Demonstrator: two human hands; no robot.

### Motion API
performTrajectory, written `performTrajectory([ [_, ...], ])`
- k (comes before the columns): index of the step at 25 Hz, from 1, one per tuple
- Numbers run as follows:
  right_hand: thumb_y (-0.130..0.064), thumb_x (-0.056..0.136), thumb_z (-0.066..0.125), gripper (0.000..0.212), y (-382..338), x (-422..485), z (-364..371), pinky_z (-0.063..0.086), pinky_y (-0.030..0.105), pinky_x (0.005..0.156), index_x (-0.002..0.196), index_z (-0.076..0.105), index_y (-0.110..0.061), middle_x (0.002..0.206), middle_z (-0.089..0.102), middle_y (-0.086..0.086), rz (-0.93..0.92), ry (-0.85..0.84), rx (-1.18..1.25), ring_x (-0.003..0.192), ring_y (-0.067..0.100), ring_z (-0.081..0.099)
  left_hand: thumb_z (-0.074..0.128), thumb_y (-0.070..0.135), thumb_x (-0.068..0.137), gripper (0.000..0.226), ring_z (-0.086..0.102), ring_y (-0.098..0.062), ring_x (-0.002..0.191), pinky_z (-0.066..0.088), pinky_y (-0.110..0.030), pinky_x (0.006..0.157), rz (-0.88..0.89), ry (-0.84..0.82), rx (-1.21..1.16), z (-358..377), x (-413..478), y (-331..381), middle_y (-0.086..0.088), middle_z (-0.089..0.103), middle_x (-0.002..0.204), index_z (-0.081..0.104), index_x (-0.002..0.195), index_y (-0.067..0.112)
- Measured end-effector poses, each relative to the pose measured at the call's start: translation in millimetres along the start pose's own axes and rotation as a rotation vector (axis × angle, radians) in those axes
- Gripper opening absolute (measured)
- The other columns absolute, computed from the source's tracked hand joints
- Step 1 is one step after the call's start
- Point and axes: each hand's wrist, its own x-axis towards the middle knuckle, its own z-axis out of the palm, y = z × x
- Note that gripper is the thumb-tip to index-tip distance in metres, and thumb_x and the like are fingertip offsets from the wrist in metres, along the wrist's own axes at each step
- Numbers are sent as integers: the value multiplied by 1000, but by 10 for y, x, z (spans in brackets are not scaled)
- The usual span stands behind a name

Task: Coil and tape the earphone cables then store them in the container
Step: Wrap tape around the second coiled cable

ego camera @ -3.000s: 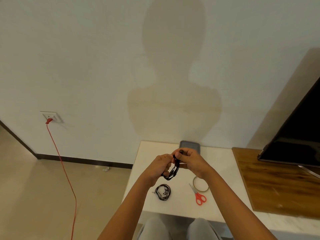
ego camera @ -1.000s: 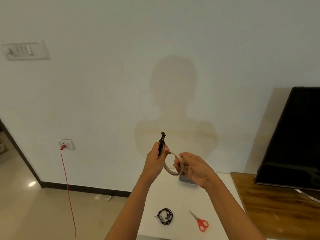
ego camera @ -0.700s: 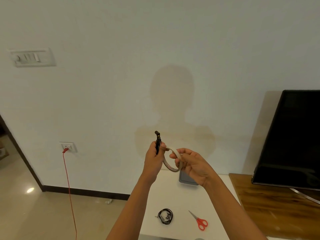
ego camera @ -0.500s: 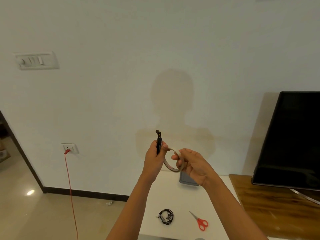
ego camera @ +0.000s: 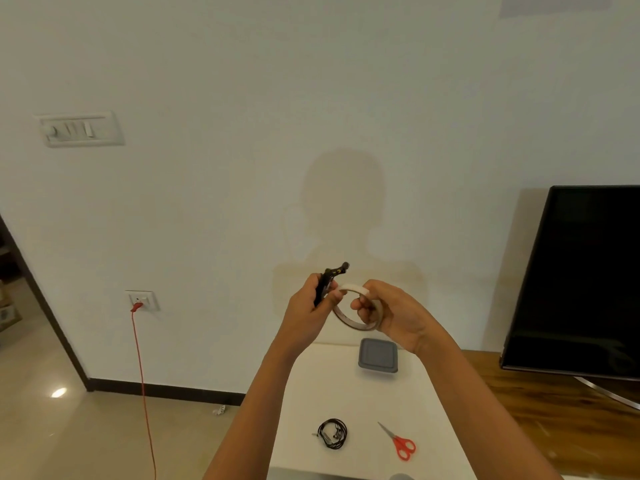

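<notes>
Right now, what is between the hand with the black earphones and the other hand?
In the head view, a tape roll: the right hand holds it, and a pale strip from it reaches the left hand gripping the coiled earphones.

A white wall [ego camera: 242,81] stands behind a white table [ego camera: 363,403], a black TV [ego camera: 588,278] and a shiny tan floor [ego camera: 69,441].

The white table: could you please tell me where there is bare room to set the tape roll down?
The table is bare in the middle, between the grey container at the back and the coiled earphones and scissors in front. The front strip, where those two lie, is the crowded part.
</notes>
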Motion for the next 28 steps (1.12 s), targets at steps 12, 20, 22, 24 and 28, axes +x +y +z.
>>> performTrajectory([
  [12, -13, 92, 41, 34, -11, -28, -29, 50, 29, 71, 68, 66, -8, 76, 71, 12, 127, -92, -209, 60, 16, 58, 64, 21, 90, 11, 56, -9, 77, 46, -21, 73, -27, 6, 50, -60, -51, 7, 8, 65, 87, 58, 99, 17],
  [20, -6, 95, 40, 33, 57, -53, -63, 44, 26, 67, 89, 72, -2, 76, 69, 9, 38, -182, -133, 51, 8, 44, 63, 22, 91, 11, 56, 0, 73, 48, -13, 71, -54, 53, -83, -31, -75, -82, 7, 61, 82, 58, 98, 16],
  [22, -5, 95, 39, 34, 73, -49, -69, 41, 25, 66, 91, 72, -1, 72, 67, 8, 30, -185, -120, 51, 8, 41, 63, 21, 91, 11, 54, 2, 71, 47, -11, 69, -61, 58, -114, -14, -80, -101, 8, 60, 81, 58, 99, 15],
  [24, -4, 95, 39, 34, 86, -46, -74, 40, 26, 66, 92, 72, -1, 71, 67, 7, 27, -183, -118, 50, 8, 42, 63, 20, 91, 11, 54, 3, 70, 47, -10, 68, -65, 64, -134, -3, -84, -108, 8, 60, 81, 58, 100, 14],
  [28, 0, 93, 38, 34, 92, -46, -88, 41, 27, 68, 93, 73, 0, 73, 67, 9, 25, -182, -85, 50, 8, 44, 63, 19, 91, 11, 53, 3, 68, 46, -9, 67, -54, 60, -122, -11, -84, -98, 8, 59, 79, 58, 99, 13],
])
